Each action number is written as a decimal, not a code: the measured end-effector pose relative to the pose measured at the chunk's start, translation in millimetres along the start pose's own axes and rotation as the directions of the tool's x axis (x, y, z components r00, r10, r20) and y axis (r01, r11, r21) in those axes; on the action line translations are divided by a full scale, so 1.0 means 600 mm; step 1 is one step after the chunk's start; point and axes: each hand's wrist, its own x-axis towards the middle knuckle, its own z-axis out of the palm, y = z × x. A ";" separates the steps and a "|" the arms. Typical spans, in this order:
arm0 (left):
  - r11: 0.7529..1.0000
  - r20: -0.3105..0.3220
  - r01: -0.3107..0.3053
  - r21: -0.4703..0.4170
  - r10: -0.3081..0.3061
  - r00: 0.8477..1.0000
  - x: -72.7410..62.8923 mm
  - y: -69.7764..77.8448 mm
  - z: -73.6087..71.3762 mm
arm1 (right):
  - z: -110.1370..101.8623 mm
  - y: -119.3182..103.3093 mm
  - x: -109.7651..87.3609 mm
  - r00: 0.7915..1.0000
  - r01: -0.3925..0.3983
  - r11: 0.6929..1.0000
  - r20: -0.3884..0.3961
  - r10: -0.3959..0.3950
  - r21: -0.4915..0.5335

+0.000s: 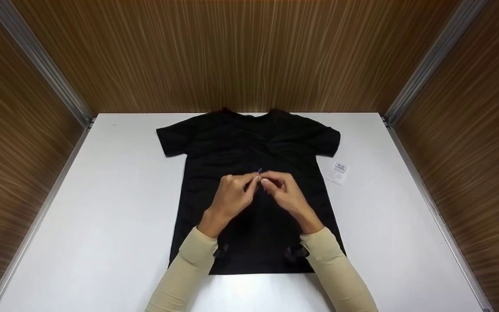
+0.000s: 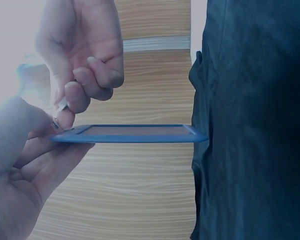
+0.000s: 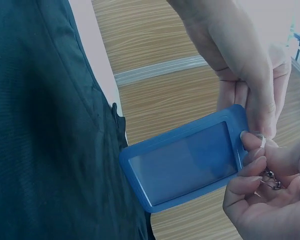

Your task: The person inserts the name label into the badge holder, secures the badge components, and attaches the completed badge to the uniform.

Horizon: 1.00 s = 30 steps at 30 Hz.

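Over the middle of a black T-shirt (image 1: 249, 143), the left hand (image 1: 231, 197) and right hand (image 1: 290, 195) meet fingertip to fingertip. Between them hangs a blue badge holder (image 3: 182, 160) with a clear window; the head view shows it edge-on as a thin blue sliver. At its top edge the left hand pinches it between thumb and fingers, as the left wrist view shows. Curled fingers of the right hand hold a small metal clasp (image 3: 271, 181) with a ring or chain. A short pale strap (image 3: 262, 141) lies by the fingertips, partly hidden.
The shirt is spread on a white table (image 1: 102, 208), its collar toward the back wall. A white printed card (image 1: 338, 173) lies right of the shirt. Wood-patterned panels (image 1: 241, 52) with metal edge strips stand at the back and both sides.
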 end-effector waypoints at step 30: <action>0.982 -0.020 0.135 -0.131 -0.139 0.990 0.010 -0.008 -0.016 | -0.006 -0.013 0.002 0.994 -0.098 0.994 -0.047 0.096 -0.049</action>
